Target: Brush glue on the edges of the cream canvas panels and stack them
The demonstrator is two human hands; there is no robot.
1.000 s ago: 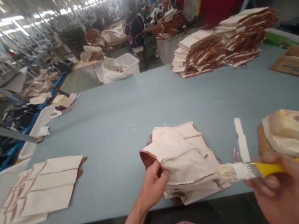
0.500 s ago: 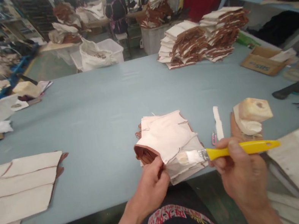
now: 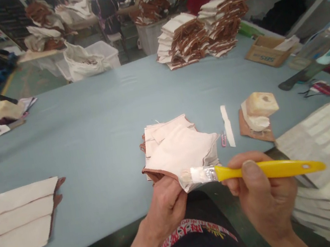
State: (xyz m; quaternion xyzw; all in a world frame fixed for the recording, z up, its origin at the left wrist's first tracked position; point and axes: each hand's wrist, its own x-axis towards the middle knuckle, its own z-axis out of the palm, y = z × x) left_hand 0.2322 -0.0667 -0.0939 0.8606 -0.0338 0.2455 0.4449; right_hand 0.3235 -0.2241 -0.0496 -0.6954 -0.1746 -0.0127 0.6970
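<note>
A pale fabric piece (image 3: 181, 146) with a brown edge lies on a small stack of like pieces at the table's front. My left hand (image 3: 167, 197) is closed on its near brown-edged side, with some fingertips hidden under the cloth. In my right hand (image 3: 261, 191) is a yellow-handled paintbrush (image 3: 268, 168), held level between thumb and fingers. White stuff coats the brush near its metal band, and the bristle tips meet the fabric's near corner, close to my left fingers.
To the right lie a white strip (image 3: 227, 126), a small pink clip (image 3: 223, 139) and a yellowish block (image 3: 261, 104) on brown material. Flat pale pieces (image 3: 19, 221) are stacked at left, others (image 3: 322, 147) at right. Tall fabric stacks (image 3: 182, 39) and a cardboard box (image 3: 269, 50) stand at the back.
The brush has come left and its bristles now touch the fabric's near corner. My left hand has pulled that edge slightly towards me. The whole view has shifted.
</note>
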